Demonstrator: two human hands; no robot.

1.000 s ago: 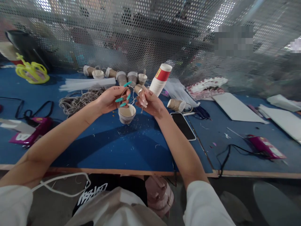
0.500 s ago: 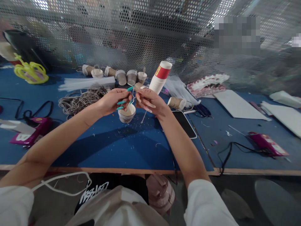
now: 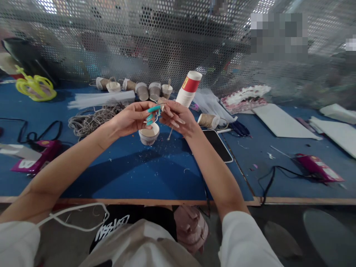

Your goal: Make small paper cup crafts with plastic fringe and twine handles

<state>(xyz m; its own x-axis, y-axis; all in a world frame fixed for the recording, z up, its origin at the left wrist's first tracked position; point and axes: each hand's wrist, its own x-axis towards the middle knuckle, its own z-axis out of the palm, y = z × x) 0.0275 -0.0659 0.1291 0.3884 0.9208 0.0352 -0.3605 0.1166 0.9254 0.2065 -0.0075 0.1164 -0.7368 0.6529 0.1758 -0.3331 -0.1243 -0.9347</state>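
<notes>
Above a small white paper cup (image 3: pixel 148 138), my left hand (image 3: pixel 133 118) and my right hand (image 3: pixel 178 118) meet with their fingertips together. Teal nails show on the left and pale ones on the right. A thin cord (image 3: pixel 157 118) runs in a small loop between the fingertips, pinched by both hands; the exact grip is partly hidden. Below my right fingers a straight pale strand (image 3: pixel 170 134) slants down; whether it belongs to the same cord I cannot tell. The cup stands upright just under my left fingers, its wall wrapped in greyish material.
Left of the hands lies a heap of grey cord (image 3: pixel 91 120). Behind stand several wrapped cups (image 3: pixel 142 91) and a stack of paper cups (image 3: pixel 191 85). A phone (image 3: pixel 217 146) and a twine-wrapped cup (image 3: pixel 207 121) lie to the right. Magenta glue guns (image 3: pixel 317 168) rest at both sides.
The fingertips of both hands have shifted slightly, and the left teal nails now reach closer to the right fingers. The cup stays in place under the hands.
</notes>
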